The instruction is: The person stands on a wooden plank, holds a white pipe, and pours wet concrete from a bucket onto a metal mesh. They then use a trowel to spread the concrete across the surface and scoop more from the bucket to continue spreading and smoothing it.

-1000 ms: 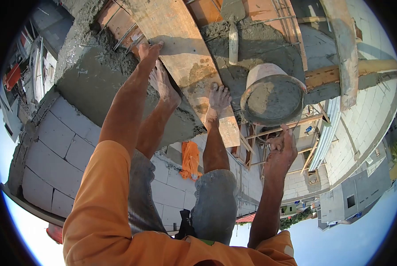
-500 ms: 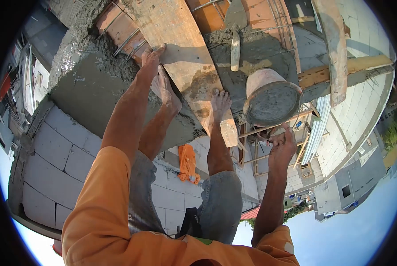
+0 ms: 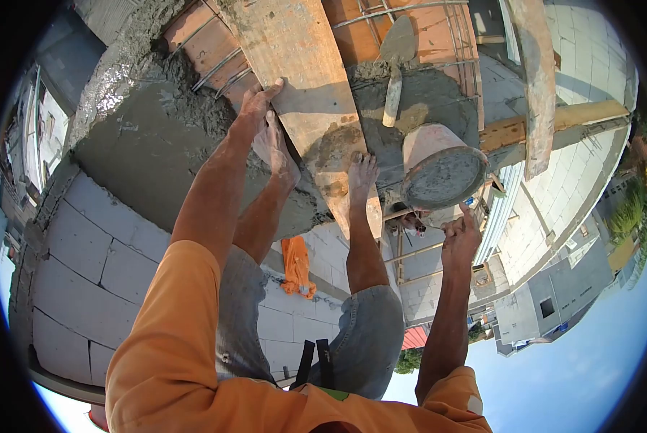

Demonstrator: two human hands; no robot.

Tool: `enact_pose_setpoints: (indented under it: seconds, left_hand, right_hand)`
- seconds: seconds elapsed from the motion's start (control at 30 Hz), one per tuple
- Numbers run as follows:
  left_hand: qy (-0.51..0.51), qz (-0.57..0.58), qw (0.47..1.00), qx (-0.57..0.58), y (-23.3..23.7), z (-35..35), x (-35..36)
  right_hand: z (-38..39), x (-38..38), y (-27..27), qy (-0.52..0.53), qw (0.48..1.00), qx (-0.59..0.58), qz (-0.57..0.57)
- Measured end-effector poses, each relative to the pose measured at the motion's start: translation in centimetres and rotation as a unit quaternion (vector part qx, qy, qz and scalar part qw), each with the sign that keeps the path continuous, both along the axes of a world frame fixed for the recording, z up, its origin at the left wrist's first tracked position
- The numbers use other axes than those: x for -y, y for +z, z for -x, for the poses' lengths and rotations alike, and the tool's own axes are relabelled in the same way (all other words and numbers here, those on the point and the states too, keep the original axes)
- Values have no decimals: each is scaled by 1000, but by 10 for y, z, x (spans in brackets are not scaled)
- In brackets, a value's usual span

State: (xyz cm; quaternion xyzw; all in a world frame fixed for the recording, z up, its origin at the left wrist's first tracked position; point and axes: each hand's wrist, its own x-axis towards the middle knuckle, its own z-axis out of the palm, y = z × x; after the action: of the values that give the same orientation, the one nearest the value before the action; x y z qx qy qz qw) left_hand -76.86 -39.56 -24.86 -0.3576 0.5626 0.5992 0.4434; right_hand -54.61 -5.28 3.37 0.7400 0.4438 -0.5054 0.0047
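My left hand grips the edge of a wooden plank that lies across wet concrete. My bare feet stand on the plank and the slab's edge. My right hand is curled around a thin wire handle just below a pink bucket full of wet concrete. The bucket tilts at the slab's edge next to my right foot. A trowel lies on the wet concrete beyond the bucket.
Steel bars run over orange blocks at the top. A long beam and an upright board stand at the right. Below the edge are a white block wall, an orange cloth, scaffold poles and rooftops far down.
The bucket has tilted further and shifted slightly with my right hand on its handle. My left hand has stayed on the plank's edge. The view has shifted a little.
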Motion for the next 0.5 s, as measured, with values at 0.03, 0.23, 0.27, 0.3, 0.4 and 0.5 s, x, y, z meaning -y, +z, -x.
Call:
enact_pose_setpoints:
  seconds: [0.03,0.23,0.27,0.3,0.4,0.5]
  left_hand:
    - [4,1,1000,0,-2,-1,1]
    - [26,3,997,-72,-2,-5,-8]
    - [28,0,997,-72,-4,-8,-6]
    - [11,6,997,-73,-2,-5,-5]
    - [6,4,999,-41,12,9,-7]
    - [-11,2,1000,17,43,17,-6]
  right_hand:
    - [5,2,0,-15,1000,-1,1]
    - [-7,-5,-8,3,1000,-10,10]
    - [-8,-8,-6,-6,1000,-6,17]
    - [-5,-8,-5,-3,1000,-10,14]
    - [0,-10,-2,-15,1000,7,17]
    - [-4,-8,-8,-8,1000,-13,8]
